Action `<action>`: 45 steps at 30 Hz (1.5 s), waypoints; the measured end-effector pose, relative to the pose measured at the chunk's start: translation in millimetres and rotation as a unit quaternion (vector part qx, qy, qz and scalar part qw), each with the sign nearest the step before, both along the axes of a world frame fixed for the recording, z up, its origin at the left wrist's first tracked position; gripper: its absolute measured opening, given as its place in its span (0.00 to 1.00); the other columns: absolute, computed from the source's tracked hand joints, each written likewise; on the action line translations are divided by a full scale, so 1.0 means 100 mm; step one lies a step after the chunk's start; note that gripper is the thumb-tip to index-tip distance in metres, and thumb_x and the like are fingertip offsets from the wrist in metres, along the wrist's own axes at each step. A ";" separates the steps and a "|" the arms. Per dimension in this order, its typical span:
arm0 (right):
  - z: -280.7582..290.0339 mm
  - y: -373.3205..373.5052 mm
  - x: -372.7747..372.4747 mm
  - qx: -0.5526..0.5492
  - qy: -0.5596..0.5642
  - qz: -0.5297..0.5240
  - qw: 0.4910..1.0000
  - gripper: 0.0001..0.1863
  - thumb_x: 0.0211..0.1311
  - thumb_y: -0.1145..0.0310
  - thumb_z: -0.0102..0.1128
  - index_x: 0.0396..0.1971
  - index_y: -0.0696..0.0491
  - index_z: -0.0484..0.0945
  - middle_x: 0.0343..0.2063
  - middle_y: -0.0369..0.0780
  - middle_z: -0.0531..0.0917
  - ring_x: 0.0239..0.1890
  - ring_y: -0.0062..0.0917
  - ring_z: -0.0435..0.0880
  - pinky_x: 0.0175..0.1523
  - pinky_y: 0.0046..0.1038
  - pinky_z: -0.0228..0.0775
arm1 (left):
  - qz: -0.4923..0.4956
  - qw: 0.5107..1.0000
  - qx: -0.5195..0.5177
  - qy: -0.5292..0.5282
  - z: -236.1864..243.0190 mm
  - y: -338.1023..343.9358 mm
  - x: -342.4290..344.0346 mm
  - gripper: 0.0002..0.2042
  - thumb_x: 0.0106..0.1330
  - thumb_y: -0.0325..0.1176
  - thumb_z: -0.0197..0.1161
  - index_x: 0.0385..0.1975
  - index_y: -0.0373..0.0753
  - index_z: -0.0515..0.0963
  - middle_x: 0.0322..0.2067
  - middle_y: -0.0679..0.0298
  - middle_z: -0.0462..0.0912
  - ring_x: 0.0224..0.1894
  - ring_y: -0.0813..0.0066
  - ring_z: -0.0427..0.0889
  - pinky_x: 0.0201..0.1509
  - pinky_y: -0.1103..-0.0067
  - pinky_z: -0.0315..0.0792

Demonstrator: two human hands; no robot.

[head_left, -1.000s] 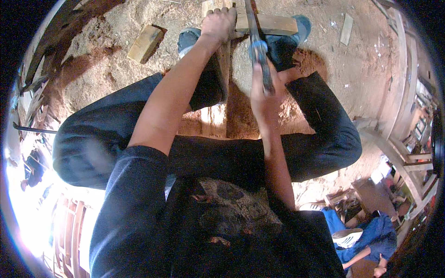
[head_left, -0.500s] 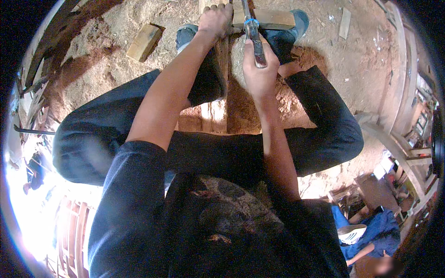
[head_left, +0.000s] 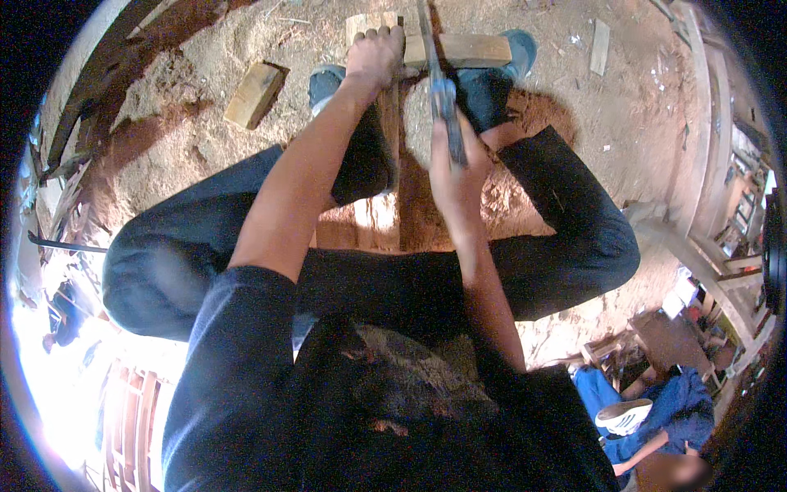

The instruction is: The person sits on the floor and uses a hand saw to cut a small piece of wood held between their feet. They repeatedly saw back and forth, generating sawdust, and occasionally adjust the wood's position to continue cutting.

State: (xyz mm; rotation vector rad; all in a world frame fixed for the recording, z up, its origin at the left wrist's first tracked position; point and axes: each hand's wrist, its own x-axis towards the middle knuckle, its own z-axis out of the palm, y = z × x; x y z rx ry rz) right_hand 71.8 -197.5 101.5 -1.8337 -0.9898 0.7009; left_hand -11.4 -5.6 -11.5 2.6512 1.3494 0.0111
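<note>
Two-handed setup, only one grip confirmed

Loose, yellowish-brown rectangular wooden block (head_left: pixel 254 95) lies far left on the brown dirt floor (head_left: pixel 311 41), well apart from the work. Next along: grey left shoe (head_left: pixel 328 80).

Pale, straight-edged wooden board (head_left: pixel 361 26) sits top centre, between the feet. Bare left hand (head_left: pixel 375 61) is on it, back up, fingers bent over. Fingertips hidden, so can't tell if it's clamped or only pressing. Board is probably stiff, solid, fairly heavy, not slippery if as dry as it looks. Best hold, my call: palm on the flat, fingers over the edge away from the blade.

Long, narrow, dark saw-like tool with a blue band (head_left: pixel 443 90) is just right of the board, blade running up the view. Blurred; can't make out teeth. Bare right hand (head_left: pixel 459 176) is wrapped around its handle, clamped. Judged light for its length, blade thin and likely springy; take it by the handle only, wrist in line.

Short, light-brown wooden bar (head_left: pixel 475 51) lies crosswise by the blade, its right end at the grey-blue right shoe (head_left: pixel 520 53). Can't tell if blade and bar touch. Thin, pale wooden strip (head_left: pixel 600 47) lies farther right, apart. Person in blue clothes (head_left: pixel 648 418) at lower right, well away.
</note>
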 end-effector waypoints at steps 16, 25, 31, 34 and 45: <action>0.06 -0.21 0.05 0.024 -0.021 0.004 0.999 0.14 0.72 0.67 0.56 0.51 0.58 0.80 0.35 0.43 0.84 0.41 0.29 0.82 0.47 0.30 0.73 | -0.013 0.997 -0.017 0.068 0.09 0.02 0.03 0.27 0.55 0.46 0.75 0.48 0.37 0.72 0.45 0.54 0.82 0.49 0.58 0.84 0.53 0.65 0.77; 0.13 -0.02 0.00 0.064 -0.069 0.036 0.995 0.13 0.71 0.67 0.57 0.48 0.58 0.81 0.29 0.41 0.84 0.33 0.28 0.84 0.40 0.29 0.75 | -0.005 0.999 -0.011 0.042 -0.01 0.07 0.00 0.35 0.47 0.54 0.78 0.47 0.37 0.72 0.44 0.54 0.82 0.50 0.58 0.83 0.54 0.64 0.76; 0.02 0.27 0.11 -0.020 -0.026 0.027 0.999 0.15 0.72 0.68 0.56 0.53 0.60 0.78 0.26 0.35 0.80 0.29 0.17 0.78 0.37 0.23 0.72 | -0.014 0.999 -0.006 0.036 0.02 0.00 0.05 0.32 0.53 0.57 0.74 0.45 0.37 0.72 0.44 0.55 0.82 0.50 0.57 0.83 0.53 0.64 0.76; 0.13 0.53 0.11 -0.037 0.036 0.027 0.998 0.14 0.68 0.66 0.59 0.49 0.57 0.80 0.31 0.48 0.86 0.36 0.44 0.88 0.44 0.37 0.79 | -0.029 0.998 0.023 0.056 -0.05 0.09 0.03 0.31 0.55 0.55 0.73 0.46 0.37 0.72 0.45 0.55 0.82 0.50 0.57 0.83 0.53 0.63 0.76; 0.02 0.51 0.05 0.000 0.006 0.013 1.000 0.15 0.69 0.65 0.59 0.49 0.59 0.79 0.30 0.51 0.85 0.35 0.44 0.88 0.39 0.38 0.77 | -0.034 0.998 -0.023 0.044 0.02 0.03 0.02 0.31 0.53 0.51 0.76 0.48 0.36 0.71 0.46 0.53 0.81 0.51 0.56 0.82 0.54 0.63 0.75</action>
